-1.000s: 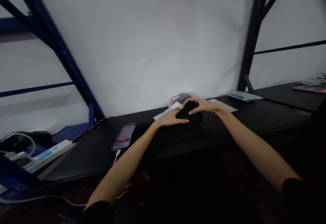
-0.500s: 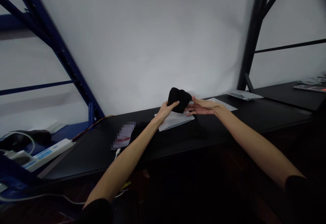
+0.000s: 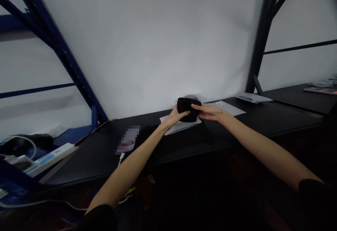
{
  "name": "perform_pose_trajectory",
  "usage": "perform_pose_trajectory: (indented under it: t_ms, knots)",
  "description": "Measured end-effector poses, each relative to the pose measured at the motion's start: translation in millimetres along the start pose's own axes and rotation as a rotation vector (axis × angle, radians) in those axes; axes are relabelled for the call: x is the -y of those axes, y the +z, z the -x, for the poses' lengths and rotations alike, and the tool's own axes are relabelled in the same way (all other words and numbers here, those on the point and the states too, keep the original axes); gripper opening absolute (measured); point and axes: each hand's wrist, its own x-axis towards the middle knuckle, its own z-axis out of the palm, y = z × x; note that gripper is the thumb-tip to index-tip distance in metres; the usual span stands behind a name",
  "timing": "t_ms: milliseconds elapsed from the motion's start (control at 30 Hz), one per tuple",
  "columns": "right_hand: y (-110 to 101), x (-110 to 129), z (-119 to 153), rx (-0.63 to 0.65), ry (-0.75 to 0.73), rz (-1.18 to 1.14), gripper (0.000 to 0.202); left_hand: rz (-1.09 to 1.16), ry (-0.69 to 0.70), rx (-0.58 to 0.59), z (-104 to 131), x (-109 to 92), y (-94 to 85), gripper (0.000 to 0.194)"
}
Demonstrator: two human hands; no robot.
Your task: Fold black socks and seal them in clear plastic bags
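Note:
Between my two hands is a folded black bundle that looks like soft cloth (image 3: pixel 187 105); its exact kind I cannot make out. My left hand (image 3: pixel 174 117) grips its left side, the thumb lying across the near face. On the right side my right hand (image 3: pixel 207 111) is closed on it too, thumb on the front, the other fingers partly hidden behind and below. The bundle is held above white paper sheets (image 3: pixel 181 127) on the black table (image 3: pixel 163 150).
A phone (image 3: pixel 128 139) with a white cable lies left of the sheets. More white sheets (image 3: pixel 231 108) and a plastic-looking packet (image 3: pixel 252 98) are at the right. A power strip (image 3: pixel 50 159) sits at far left. Blue posts (image 3: pixel 71 66) and black posts (image 3: pixel 259 38) flank the table.
The black bundle has come down slightly and turned, and looks more compact. My right hand, fingers spread beside it before, now grips its right side.

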Motion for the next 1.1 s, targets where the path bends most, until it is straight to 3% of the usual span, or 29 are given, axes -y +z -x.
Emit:
perform_pose_trajectory:
  t_ms: [167, 333, 467, 633, 800, 1000, 1100]
  knots:
    - [3.6, -3.7, -8.0, -0.209, -0.014, 0.079, 0.044, -0.021, 0.029, 0.067, 3.0, -6.2, -3.0, 0.079]
    - [-10.3, -1.9, -12.5, -0.323, -0.056, -0.053, 0.046, -0.355, 0.015, 0.246, 3.8, -5.0, -16.9, 0.084]
    - [-24.7, 6.5, -9.8, -0.369, -0.118, -0.142, 0.056, -0.515, 0.006, 0.468, 2.3, 3.1, -32.4, 0.069]
    - [-21.5, 12.5, -5.0, -0.340, -0.099, -0.021, 0.068, -0.502, -0.088, 0.522, -1.5, 10.2, -49.6, 0.039]
    - [-7.9, 11.1, -1.4, -0.303, -0.045, 0.072, 0.062, -0.589, -0.065, 0.371, -2.8, 12.3, -53.2, 0.026]
    - [0.9, 2.1, 1.0, -0.144, 0.129, 0.095, 0.051, -0.584, 0.115, 0.047, -1.9, 1.3, -33.2, 0.016]
    - [2.4, -1.6, 0.0, -0.130, 0.160, 0.074, 0.048, -0.624, 0.173, -0.085, -1.5, -6.2, -26.7, 0.017]
